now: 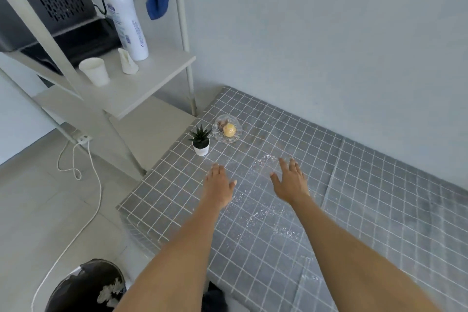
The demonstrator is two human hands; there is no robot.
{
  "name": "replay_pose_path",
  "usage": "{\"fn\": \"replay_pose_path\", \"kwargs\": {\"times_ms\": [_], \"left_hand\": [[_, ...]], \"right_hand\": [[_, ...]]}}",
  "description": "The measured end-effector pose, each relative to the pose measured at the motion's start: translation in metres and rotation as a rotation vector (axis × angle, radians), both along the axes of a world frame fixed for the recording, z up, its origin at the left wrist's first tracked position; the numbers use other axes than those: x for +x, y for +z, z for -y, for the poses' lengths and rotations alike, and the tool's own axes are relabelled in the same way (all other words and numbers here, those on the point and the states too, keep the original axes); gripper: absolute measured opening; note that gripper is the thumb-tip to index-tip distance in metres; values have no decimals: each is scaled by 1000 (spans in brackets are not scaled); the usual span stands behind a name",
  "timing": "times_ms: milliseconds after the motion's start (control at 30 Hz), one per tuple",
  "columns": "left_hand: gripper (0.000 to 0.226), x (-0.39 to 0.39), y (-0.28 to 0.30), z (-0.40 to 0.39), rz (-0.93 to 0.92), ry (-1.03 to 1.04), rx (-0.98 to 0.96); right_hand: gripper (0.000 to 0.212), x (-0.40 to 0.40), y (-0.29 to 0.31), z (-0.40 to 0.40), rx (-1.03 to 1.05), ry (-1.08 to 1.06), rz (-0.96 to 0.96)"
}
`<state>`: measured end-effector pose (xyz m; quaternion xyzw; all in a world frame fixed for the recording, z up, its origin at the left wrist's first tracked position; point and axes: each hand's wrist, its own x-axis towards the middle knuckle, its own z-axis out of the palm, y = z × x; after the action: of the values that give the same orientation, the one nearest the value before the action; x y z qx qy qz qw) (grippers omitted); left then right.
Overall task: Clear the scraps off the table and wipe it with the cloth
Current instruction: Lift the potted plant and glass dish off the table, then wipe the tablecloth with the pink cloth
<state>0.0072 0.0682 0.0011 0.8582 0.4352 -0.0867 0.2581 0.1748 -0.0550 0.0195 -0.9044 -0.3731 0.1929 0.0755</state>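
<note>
Grey grid-checked surface [379, 210], clear film over it. Fine white scraps [266, 213] (glittery crumbs) strewn between left hand [219, 186] and right hand [291, 182]; both grips wide, fingers straight, holding nothing. Potted plant [200, 140] beyond left hand, near surface edge.

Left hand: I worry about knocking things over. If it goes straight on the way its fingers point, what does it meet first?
Probably the small potted plant: the left hand points roughly at it, though depth is unclear.

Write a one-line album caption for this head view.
Both open hands, left hand and right hand, reach over a wet-looking grid-patterned tablecloth near a small potted succulent.
</note>
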Motion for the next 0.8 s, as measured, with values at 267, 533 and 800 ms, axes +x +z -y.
{"fn": "replay_pose_path", "kwargs": {"times_ms": [267,533,800], "left_hand": [[67,62,41,91,-6,-259,139],[67,88,46,243,-26,-472,100],[64,83,24,380,-94,-648,80]], "right_hand": [[59,14,20,134,5,-148,20],[58,12,22,294,-15,-282,17],[62,-7,2,439,-99,-371,-9]]}}
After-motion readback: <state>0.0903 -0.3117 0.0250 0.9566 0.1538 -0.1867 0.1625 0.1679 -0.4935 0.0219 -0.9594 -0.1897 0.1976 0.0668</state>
